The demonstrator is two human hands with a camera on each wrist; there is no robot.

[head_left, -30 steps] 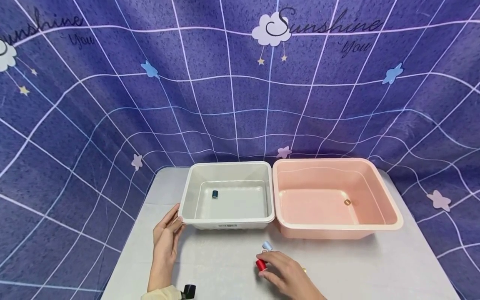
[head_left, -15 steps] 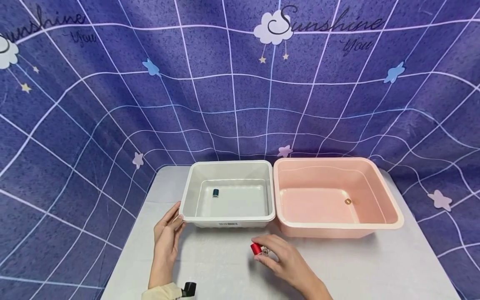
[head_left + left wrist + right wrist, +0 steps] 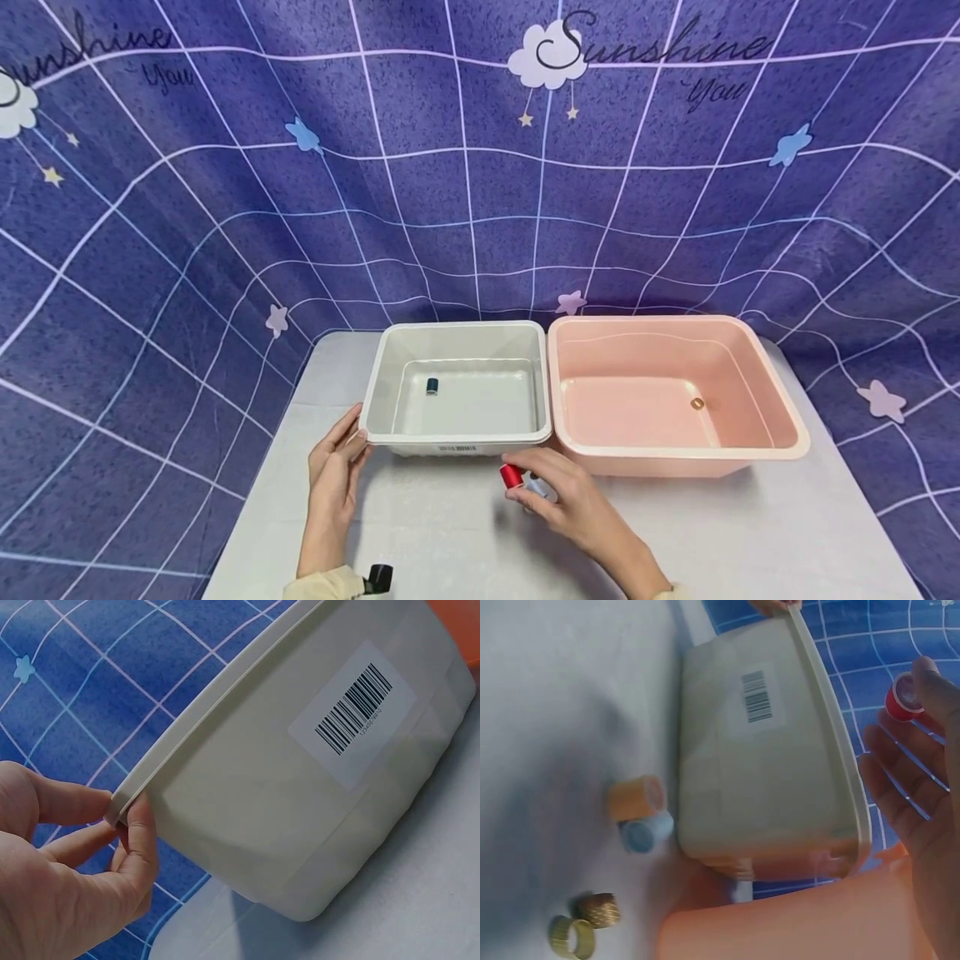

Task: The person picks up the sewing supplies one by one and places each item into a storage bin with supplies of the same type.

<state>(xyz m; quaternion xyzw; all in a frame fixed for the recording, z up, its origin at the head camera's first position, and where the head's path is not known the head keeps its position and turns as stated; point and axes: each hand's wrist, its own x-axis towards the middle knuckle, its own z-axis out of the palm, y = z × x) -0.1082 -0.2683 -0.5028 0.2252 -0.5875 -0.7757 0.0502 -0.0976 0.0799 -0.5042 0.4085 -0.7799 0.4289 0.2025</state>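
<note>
Between the thumb and fingers of my right hand (image 3: 573, 504) is a red thread spool (image 3: 512, 476), pinched and held above the table in front of the grey basin (image 3: 457, 438). The right wrist view also has this red spool, at the fingertips. Just past the hand lies a light blue spool (image 3: 537, 487), partly covered by the fingers. My left hand (image 3: 330, 475) pinches the front left corner of the grey basin's rim, thumb on the near side in the left wrist view. Inside that basin sits a dark teal spool (image 3: 432, 387).
A pink basin (image 3: 675, 454) stands against the grey one on its right, with a small gold ring (image 3: 697, 403) inside. In the right wrist view an orange spool (image 3: 626, 800) and gold rings (image 3: 572, 941) lie on the table. A patterned blue curtain (image 3: 480, 192) hangs behind.
My right hand has lifted the red spool from the table and moved away from me, toward the grey basin's front wall. The left hand keeps its place on the rim.
</note>
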